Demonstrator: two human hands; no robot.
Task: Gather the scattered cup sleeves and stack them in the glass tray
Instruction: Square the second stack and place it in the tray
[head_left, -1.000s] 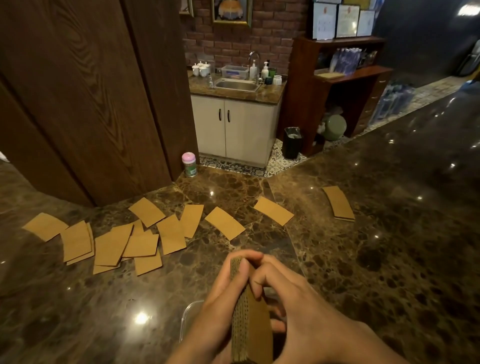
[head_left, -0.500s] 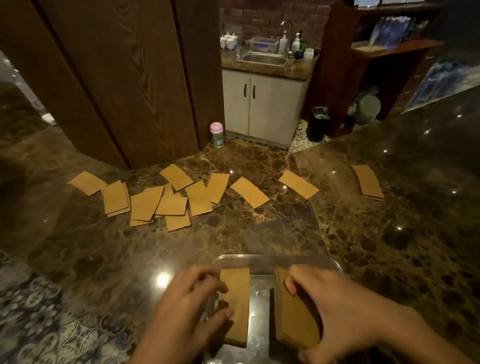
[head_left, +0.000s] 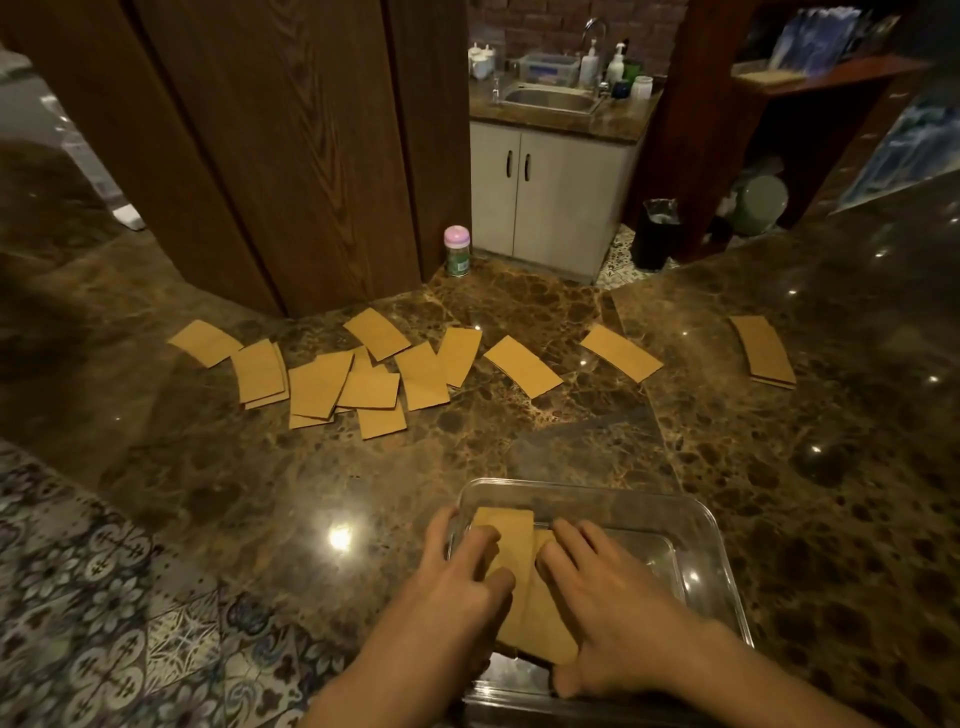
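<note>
Sleeve stacks (head_left: 511, 535) now together, flat in tray (head_left: 597, 488)

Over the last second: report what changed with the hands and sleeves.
The stack of sleeves, held upright above the glass tray, went down into it and now lies flat; the left hand grips its edge, the right hand presses on top. The scattered sleeves stayed put.
</note>
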